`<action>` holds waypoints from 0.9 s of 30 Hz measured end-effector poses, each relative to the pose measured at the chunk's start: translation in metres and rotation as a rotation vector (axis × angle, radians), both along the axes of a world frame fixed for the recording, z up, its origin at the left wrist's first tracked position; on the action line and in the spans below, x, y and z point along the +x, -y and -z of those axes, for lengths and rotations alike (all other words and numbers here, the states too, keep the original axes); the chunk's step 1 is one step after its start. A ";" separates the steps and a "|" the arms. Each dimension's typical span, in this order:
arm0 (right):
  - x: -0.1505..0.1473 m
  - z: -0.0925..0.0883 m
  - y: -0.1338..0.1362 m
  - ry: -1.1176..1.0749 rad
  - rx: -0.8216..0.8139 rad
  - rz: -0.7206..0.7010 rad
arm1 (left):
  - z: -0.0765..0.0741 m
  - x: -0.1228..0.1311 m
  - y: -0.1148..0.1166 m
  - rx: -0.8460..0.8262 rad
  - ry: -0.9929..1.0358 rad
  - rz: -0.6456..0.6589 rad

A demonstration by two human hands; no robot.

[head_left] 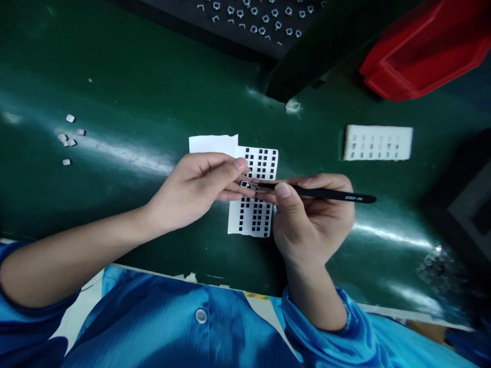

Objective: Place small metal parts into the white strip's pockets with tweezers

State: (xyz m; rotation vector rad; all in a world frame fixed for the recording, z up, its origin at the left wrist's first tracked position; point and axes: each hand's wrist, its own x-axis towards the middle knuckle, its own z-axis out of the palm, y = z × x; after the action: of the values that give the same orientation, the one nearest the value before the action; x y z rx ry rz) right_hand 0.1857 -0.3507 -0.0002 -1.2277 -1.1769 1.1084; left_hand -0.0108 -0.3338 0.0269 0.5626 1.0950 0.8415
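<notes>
Mid-frame, left hand (pixel 199 186): I pinched a small square frame (pixel 244 184) in its fingertips, steadying it.
Right hand (pixel 312 214): I gripped black tweezers (pixel 322 193), tips at the frame.
Below: sticker sheet (pixel 255 191), pads within reach.

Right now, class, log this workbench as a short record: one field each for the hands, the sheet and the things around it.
left hand: pinches a small square part
right hand: grips black tweezers, tips at the part
sheet: white, rows of black squares, on the green table
left of sheet: loose small parts
right of sheet: white block, red bin
</notes>
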 end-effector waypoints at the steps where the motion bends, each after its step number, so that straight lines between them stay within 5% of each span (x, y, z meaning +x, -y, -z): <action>1: 0.000 0.000 0.000 0.005 0.003 0.002 | 0.000 0.000 0.000 -0.001 -0.003 0.001; 19: -0.001 0.005 -0.004 -0.042 0.057 0.002 | 0.002 0.001 0.001 0.017 0.016 -0.007; 27: -0.009 0.005 -0.003 -0.109 -0.055 -0.037 | 0.017 -0.009 0.007 0.066 -0.141 0.037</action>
State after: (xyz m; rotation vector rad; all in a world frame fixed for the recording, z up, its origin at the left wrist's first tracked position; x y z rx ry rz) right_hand 0.1769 -0.3482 -0.0053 -1.1762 -1.0971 1.2268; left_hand -0.0196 -0.3406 0.0101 0.7039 1.1845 0.8171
